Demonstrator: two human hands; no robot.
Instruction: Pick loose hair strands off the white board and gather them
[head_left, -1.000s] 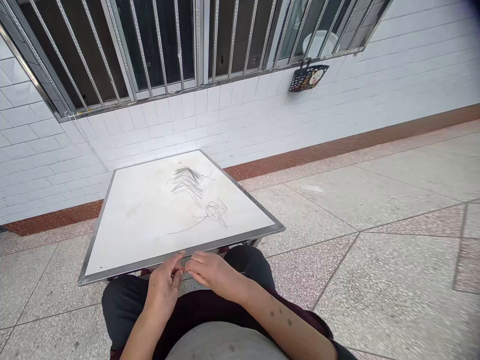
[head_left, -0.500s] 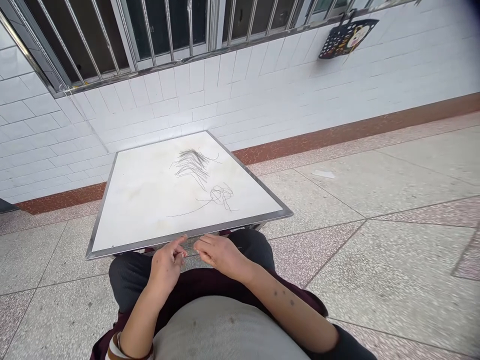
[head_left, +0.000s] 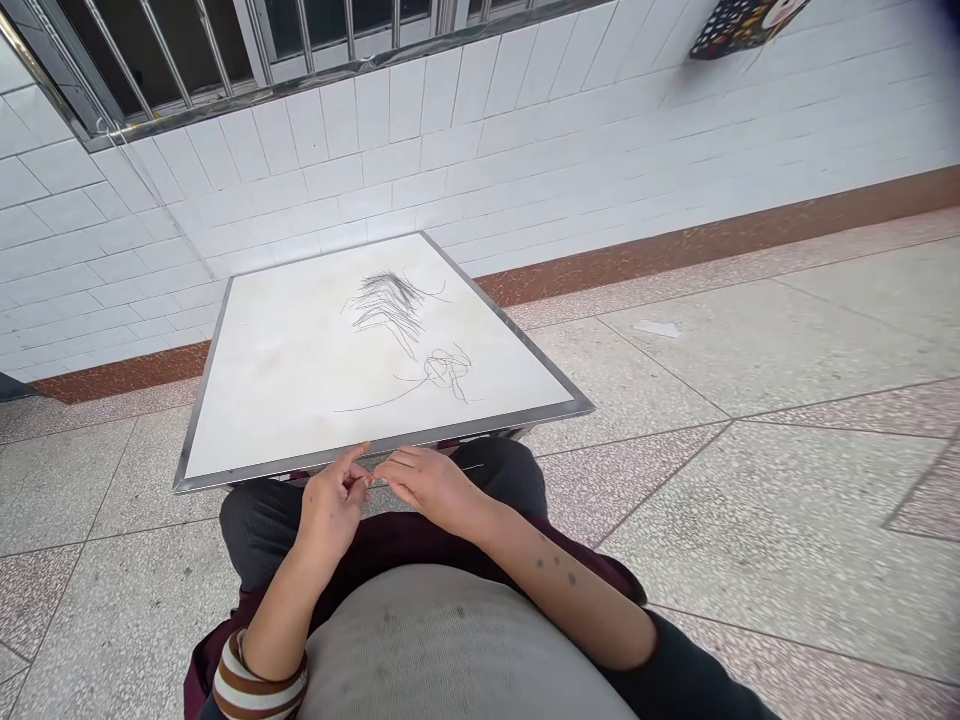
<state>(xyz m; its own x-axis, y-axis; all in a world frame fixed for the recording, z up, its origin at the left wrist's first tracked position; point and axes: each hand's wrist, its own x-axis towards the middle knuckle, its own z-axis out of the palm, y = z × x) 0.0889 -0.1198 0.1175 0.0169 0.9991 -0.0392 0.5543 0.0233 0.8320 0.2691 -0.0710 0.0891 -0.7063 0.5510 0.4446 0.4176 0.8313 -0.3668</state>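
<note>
My left hand (head_left: 332, 505) is at the table's near edge, its index finger stretched towards the rim. Its thumb and other fingers pinch a small orange-red piece (head_left: 369, 481), too small to name. Against it, my right hand (head_left: 427, 488) has its fingers closed and bent down; what they hold is hidden. A thin pale line (head_left: 471, 467) shows just beyond the right hand. On the white table (head_left: 262, 380) in front of me lies a chevron-shaped pile of thin dark strands (head_left: 386, 300). Nearer to me is a loose tangle of similar strands (head_left: 448, 368).
The table's grey metal rim (head_left: 525, 411) runs just above my knees. Behind it stands a white tiled wall (head_left: 337, 190) with a barred window (head_left: 172, 60). A patterned bag (head_left: 739, 28) hangs at upper right. A white scrap (head_left: 656, 328) lies on the speckled floor (head_left: 675, 500).
My view has tipped slightly down. My right hand has come left, so its fingertips now meet those of my left hand at the orange-red piece. The strands on the table lie as before.
</note>
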